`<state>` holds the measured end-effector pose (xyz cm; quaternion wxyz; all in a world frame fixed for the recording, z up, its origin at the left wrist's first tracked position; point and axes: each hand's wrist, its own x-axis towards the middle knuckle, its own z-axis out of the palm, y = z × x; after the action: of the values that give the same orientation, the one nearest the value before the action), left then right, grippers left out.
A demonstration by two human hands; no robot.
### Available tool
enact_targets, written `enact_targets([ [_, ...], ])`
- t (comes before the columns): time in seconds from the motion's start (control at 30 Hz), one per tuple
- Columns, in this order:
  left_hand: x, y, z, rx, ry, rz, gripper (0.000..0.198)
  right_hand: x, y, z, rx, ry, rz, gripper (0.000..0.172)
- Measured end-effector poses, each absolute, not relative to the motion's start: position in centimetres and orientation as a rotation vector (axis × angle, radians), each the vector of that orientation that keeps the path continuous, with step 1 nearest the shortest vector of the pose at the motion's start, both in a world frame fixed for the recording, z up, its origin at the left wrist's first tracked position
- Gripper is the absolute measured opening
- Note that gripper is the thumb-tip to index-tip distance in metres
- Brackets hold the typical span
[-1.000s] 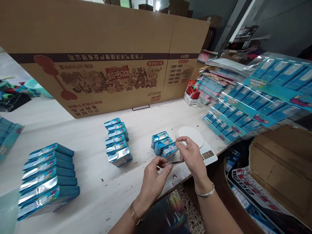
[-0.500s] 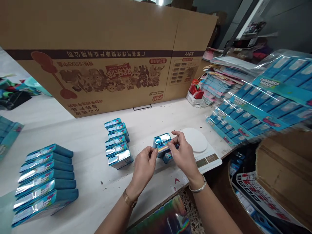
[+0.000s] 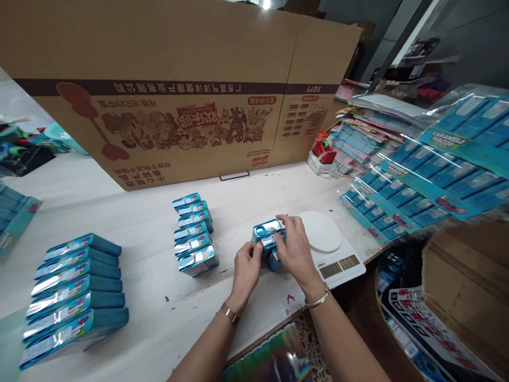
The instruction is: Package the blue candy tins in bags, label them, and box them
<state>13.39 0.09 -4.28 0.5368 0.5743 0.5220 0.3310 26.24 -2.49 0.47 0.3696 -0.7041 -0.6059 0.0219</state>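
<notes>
1. While both hands worked close to the near edge of the worktop (image 3: pixel 139 223), the left hand (image 3: pixel 246 265) and the right hand (image 3: pixel 293 249) closed on a small blue tin (image 3: pixel 271 241) from either side, fingertips pinching it.
2. That tin sat in the middle of a tight cluster of three, on the worktop just left of the scale (image 3: pixel 338 260).
3. Behind it, touching, stood the rear tin (image 3: pixel 265 229), its top showing a round opening; the front tin (image 3: pixel 273 261) lay just below, partly hidden by the right hand.
4. The right hand's fingers lay curled over the cluster; the left thumb and forefinger pressed in at the tin's left end.
5. A gold bracelet (image 3: pixel 229 313) circled the left wrist, a silver bangle (image 3: pixel 318 300) the right.
6. To the left, apart from the hands, ran a row of tins (image 3: pixel 193 233), and further left a stack of blue packs (image 3: pixel 71 292).
7. A large cardboard box (image 3: pixel 178 90) stood along the back of the worktop.
8. Bagged blue packs (image 3: pixel 417 180) lay on the right, past the scale, with a red tape dispenser (image 3: pixel 324 151) behind them.
</notes>
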Motion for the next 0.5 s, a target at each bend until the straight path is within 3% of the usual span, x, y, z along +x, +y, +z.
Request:
enact_targets([
  [0.13, 12.3, -0.1, -3.7, 1.412, 1.294, 0.736, 0.004, 27.4, -2.3, 0.7, -1.772, -1.580, 0.079, 0.042],
  [0.33, 1.7, -3.4, 1.2, 1.663, 1.265, 0.657, 0.024, 26.7, -7.0, 2.1, -1.562, -1.542, -0.109, 0.026],
  [0.5, -6.1, -10.1, 0.6, 1.834, 1.353, 0.324, 0.029, 20.8, -13.3, 1.0, -1.304, -2.009, 0.383, 0.031],
])
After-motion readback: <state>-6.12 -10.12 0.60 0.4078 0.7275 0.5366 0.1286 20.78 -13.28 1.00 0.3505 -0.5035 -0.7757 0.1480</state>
